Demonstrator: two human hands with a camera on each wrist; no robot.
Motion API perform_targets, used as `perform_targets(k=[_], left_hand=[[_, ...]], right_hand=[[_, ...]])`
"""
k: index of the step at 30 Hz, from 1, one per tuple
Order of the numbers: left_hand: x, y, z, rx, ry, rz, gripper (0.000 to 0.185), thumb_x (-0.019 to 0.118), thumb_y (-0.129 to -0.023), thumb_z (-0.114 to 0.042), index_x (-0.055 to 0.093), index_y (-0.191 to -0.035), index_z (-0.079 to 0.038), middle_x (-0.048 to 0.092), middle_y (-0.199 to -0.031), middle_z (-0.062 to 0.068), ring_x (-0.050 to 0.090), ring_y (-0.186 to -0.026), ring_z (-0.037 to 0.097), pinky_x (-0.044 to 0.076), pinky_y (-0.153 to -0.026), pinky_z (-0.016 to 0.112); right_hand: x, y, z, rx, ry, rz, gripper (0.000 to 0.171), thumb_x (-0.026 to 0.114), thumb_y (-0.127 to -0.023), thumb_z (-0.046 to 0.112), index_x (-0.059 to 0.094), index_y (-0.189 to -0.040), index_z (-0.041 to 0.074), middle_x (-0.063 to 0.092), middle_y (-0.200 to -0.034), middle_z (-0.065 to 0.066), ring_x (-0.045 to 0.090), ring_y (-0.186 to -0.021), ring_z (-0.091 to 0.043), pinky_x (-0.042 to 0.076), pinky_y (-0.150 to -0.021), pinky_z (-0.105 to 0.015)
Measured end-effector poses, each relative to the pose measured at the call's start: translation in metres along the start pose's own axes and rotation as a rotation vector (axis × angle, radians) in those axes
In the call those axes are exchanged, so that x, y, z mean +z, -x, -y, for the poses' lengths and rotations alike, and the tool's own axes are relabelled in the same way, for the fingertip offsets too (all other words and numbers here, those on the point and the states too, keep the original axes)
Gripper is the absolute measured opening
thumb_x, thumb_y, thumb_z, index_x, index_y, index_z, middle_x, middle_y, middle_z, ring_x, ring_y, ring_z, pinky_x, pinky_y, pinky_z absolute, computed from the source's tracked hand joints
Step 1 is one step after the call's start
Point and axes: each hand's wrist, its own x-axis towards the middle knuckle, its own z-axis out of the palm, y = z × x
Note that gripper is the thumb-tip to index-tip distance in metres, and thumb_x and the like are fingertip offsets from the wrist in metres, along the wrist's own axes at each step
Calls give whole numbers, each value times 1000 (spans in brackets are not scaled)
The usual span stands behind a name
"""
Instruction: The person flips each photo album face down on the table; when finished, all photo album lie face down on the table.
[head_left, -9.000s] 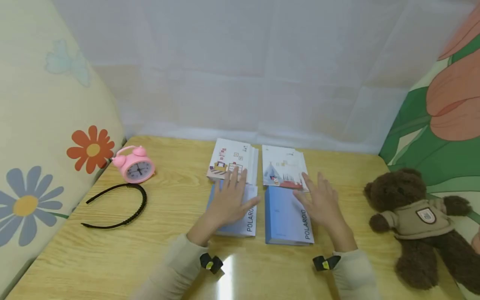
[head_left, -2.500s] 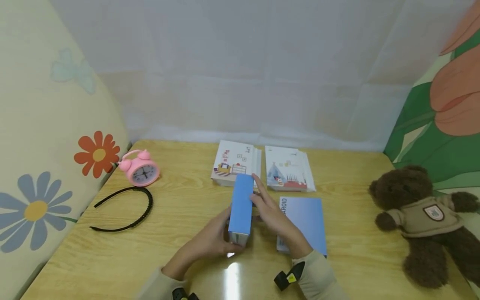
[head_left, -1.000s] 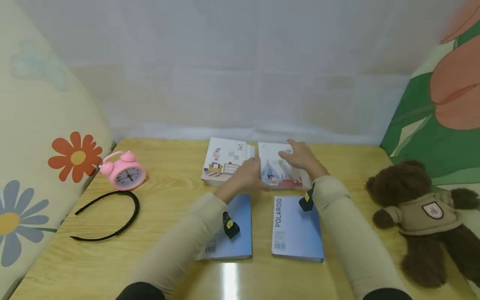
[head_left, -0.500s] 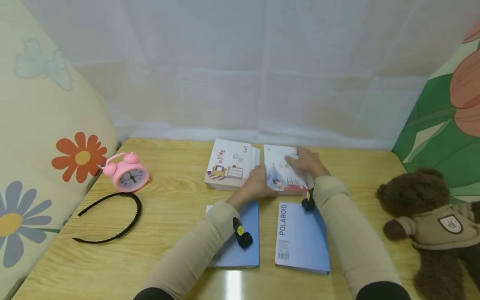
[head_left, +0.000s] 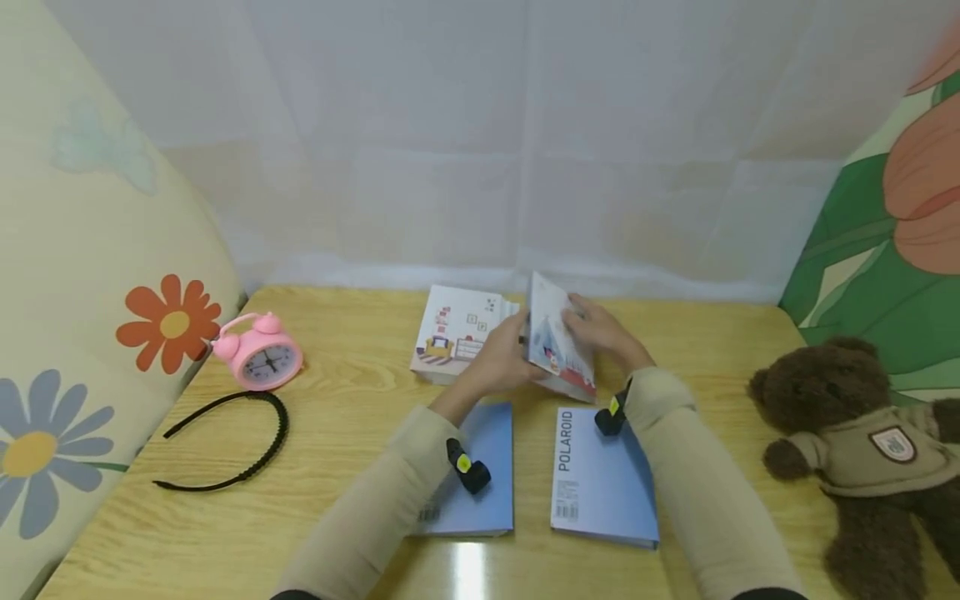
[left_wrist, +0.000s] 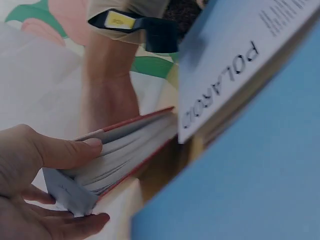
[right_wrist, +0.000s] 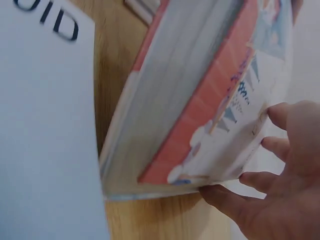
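A white book with a tent picture and a red lower edge [head_left: 557, 352] stands tilted up on its edge at the back of the wooden table [head_left: 352, 400]. My left hand [head_left: 501, 357] grips its left side, thumb on the page block [left_wrist: 120, 160]. My right hand [head_left: 600, 332] holds its cover from the right, fingertips curled on the cover's edge [right_wrist: 235, 150]. A second white book with a room picture [head_left: 456, 333] lies flat just to the left. Two blue books marked POLAROID [head_left: 480, 467] [head_left: 600, 479] lie flat under my forearms.
A pink alarm clock [head_left: 258, 354] and a black headband [head_left: 232, 442] sit at the left. A brown teddy bear [head_left: 855, 433] leans at the right edge. Patterned cushions flank the table and a white curtain [head_left: 487, 150] hangs behind it.
Both hands, which lay on the flat tent book half a second ago, have tipped it up onto its edge. Earlier still, the left blue book was laid down flat.
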Motion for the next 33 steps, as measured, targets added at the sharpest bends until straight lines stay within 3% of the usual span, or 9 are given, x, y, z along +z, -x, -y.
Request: perform_targets(k=[3, 6, 10, 16, 20, 23, 26, 30, 33], left_hand=[[-7, 1, -8, 44, 0, -6, 98, 86, -72, -1, 31, -153, -2, 48, -144, 18, 55, -122, 36, 52, -98, 42], [-11, -1, -14, 110, -29, -8, 97, 85, -71, 0, 33, -153, -2, 44, -148, 18, 54, -123, 36, 53, -96, 42], [-9, -6, -21, 152, -97, 9, 94, 83, -74, -3, 33, -153, -2, 35, -154, 21, 47, -130, 38, 50, -99, 45], [3, -10, -33, 149, -238, 32, 91, 83, -77, -8, 34, -153, -5, 21, -159, 24, 27, -141, 43, 40, -108, 51], [10, -11, -39, 137, -274, 31, 92, 83, -74, -7, 35, -153, -5, 16, -160, 23, 26, -141, 43, 41, -108, 50], [13, -11, -37, 131, -205, 19, 105, 84, -70, -4, 25, -156, -3, 15, -159, 23, 32, -138, 41, 41, -108, 49], [17, -12, -27, 167, -65, 0, 113, 87, -64, -1, 21, -155, -4, 30, -154, 20, 40, -134, 35, 38, -110, 47], [27, -12, -7, 182, 83, 58, 110, 87, -64, 1, 25, -155, -14, 46, -147, 8, 44, -134, 27, 34, -113, 44], [33, -11, 2, 126, 117, 124, 110, 86, -70, -2, 23, -156, -22, 45, -149, 5, 44, -135, 27, 33, -113, 46]], right_hand=[[2, 1, 3, -36, -86, 24, 61, 32, -108, 35, 13, -160, 9, 14, -164, -17, 15, -149, -36, 14, -120, -50], [2, 2, 10, -70, -136, 40, 63, 28, -108, 40, 8, -161, 13, 13, -164, -17, 20, -146, -39, 24, -117, -54], [-3, 5, 20, -74, -214, 63, 64, 23, -107, 48, 2, -161, 23, 11, -164, -17, 30, -140, -47, 40, -104, -61], [-14, 13, 28, -19, -288, 41, 60, 22, -107, 47, -2, -160, 32, 8, -165, -15, 40, -132, -53, 49, -93, -62], [-18, 14, 24, -14, -304, 42, 58, 22, -108, 41, -4, -160, 33, 5, -165, -14, 43, -130, -53, 51, -92, -60], [-20, 15, 21, -20, -313, 41, 59, 23, -108, 40, -4, -160, 33, 6, -165, -14, 46, -127, -52, 52, -90, -59], [-21, 17, 20, -10, -319, 37, 59, 23, -108, 41, -5, -160, 33, 5, -166, -11, 48, -125, -51, 53, -90, -58], [-22, 19, 20, 2, -305, 21, 59, 23, -108, 43, -4, -160, 35, 1, -167, -6, 49, -125, -48, 53, -91, -57], [-21, 21, 19, -1, -303, 4, 59, 23, -107, 44, -2, -160, 35, 6, -166, -7, 51, -124, -46, 53, -90, -55]])
